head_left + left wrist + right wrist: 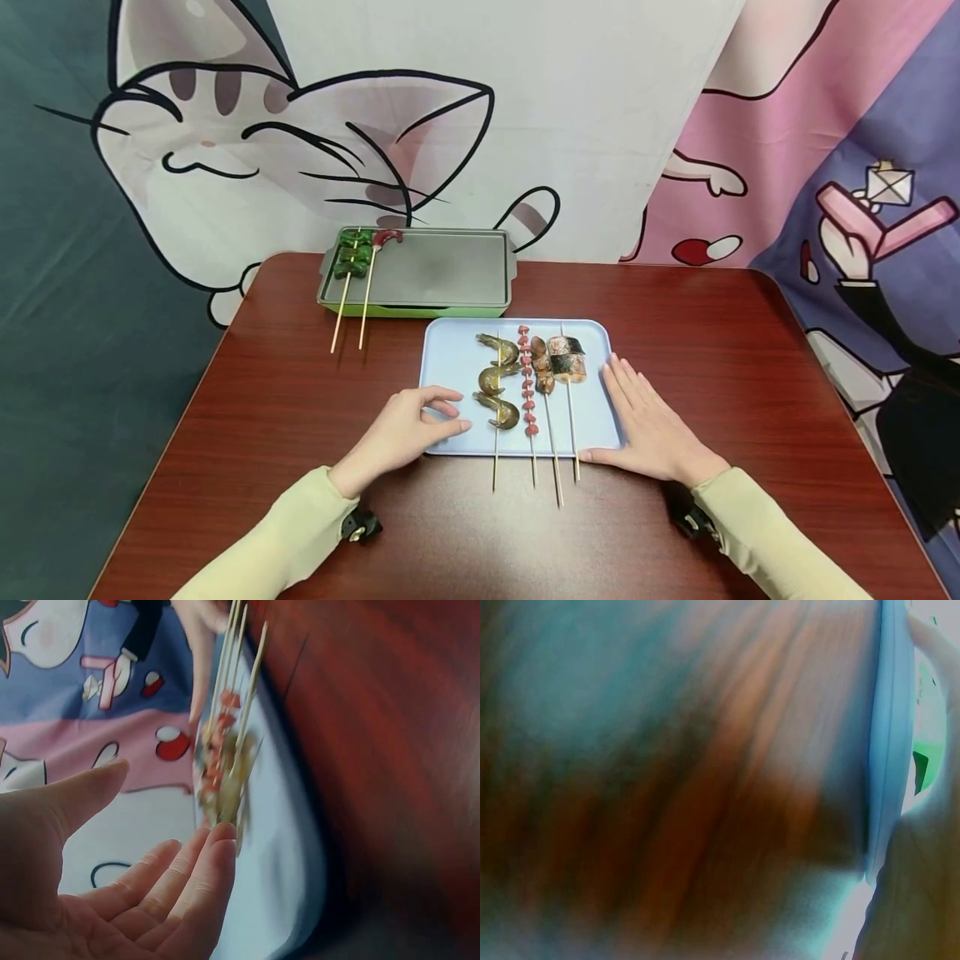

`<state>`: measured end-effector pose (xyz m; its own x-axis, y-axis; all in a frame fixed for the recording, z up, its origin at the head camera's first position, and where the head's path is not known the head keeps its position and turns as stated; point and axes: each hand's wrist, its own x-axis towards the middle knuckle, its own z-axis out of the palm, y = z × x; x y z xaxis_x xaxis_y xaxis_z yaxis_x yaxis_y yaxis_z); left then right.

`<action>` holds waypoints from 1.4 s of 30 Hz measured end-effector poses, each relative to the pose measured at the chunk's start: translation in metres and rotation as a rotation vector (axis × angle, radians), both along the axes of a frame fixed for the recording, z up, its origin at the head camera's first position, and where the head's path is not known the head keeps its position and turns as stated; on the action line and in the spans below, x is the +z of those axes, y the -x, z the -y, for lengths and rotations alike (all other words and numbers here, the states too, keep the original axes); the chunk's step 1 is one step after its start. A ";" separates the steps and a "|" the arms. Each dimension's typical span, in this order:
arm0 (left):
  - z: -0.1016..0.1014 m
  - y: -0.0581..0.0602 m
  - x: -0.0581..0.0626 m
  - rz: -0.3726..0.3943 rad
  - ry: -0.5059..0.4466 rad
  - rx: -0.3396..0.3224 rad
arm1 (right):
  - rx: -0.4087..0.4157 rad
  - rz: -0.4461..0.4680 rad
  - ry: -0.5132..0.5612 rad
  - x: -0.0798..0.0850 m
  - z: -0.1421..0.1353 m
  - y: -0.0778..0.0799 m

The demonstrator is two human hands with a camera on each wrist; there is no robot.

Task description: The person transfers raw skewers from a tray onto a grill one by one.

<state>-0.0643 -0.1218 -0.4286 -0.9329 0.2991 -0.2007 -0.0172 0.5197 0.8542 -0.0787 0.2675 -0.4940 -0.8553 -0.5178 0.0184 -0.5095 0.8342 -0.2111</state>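
Note:
A light blue tray [450, 346] carries several skewers side by side: a shrimp skewer [491, 381], a skewer of small red pieces [527, 383], a skewer of brown chunks [542, 367] and a skewer of dark-skinned fish pieces [567, 358]. Their sticks reach past the tray's front edge. Over the tray's left side my left hand [408, 421] hovers with thumb and fingers apart, holding nothing, its fingertips just left of the shrimp. My right hand [656, 425] lies along the tray's right edge, fingers straight, thumb at the front corner near the fish skewer's stick.
Behind the tray is a green grill box with a grey top plate [442, 267]. On its left part lie a green pepper skewer [352, 254] and a skewer with a red piece [386, 238], sticks over the front. A printed cloth [600, 125] hangs behind the brown table [262, 400].

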 end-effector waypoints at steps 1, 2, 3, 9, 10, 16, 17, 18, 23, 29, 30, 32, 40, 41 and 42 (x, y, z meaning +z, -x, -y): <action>-0.002 -0.002 -0.001 0.001 -0.005 -0.010 | 0.001 0.001 0.000 0.000 0.000 0.000; -0.004 -0.005 -0.003 0.001 -0.007 -0.019 | 0.001 0.001 -0.001 0.000 0.000 0.000; -0.006 -0.007 -0.004 0.005 -0.012 -0.028 | 0.001 0.002 -0.002 0.001 0.000 0.000; -0.016 -0.018 -0.017 0.074 -0.071 -0.070 | 0.003 0.007 -0.004 0.001 0.001 0.001; -0.017 -0.019 -0.019 0.083 -0.080 -0.076 | 0.002 0.008 -0.005 0.002 0.001 0.001; -0.027 -0.024 -0.027 0.112 -0.137 -0.067 | 0.003 0.008 -0.002 0.002 0.001 0.001; -0.029 -0.024 -0.028 0.120 -0.155 -0.061 | 0.003 0.007 -0.001 0.002 0.001 0.002; -0.031 -0.024 -0.029 0.129 -0.168 -0.056 | 0.004 0.007 0.000 0.002 0.001 0.002; -0.042 -0.025 -0.031 0.108 -0.153 -0.038 | 0.003 0.011 -0.002 0.002 0.001 0.001; -0.053 -0.021 -0.032 -0.086 0.092 -0.059 | -0.011 0.024 0.003 0.002 0.000 0.000; -0.054 -0.020 -0.032 -0.097 0.115 -0.064 | -0.011 0.025 0.004 0.001 0.000 0.000; -0.056 -0.018 -0.033 -0.109 0.147 -0.078 | -0.010 0.026 0.005 0.001 -0.001 0.000; -0.059 -0.014 -0.029 -0.089 0.144 -0.108 | -0.004 0.015 0.012 0.002 -0.001 0.000; -0.059 -0.014 -0.029 -0.096 0.150 -0.113 | -0.003 0.017 0.013 0.002 -0.001 0.000; -0.059 -0.014 -0.028 -0.092 0.147 -0.114 | -0.003 0.020 0.015 0.002 -0.001 0.000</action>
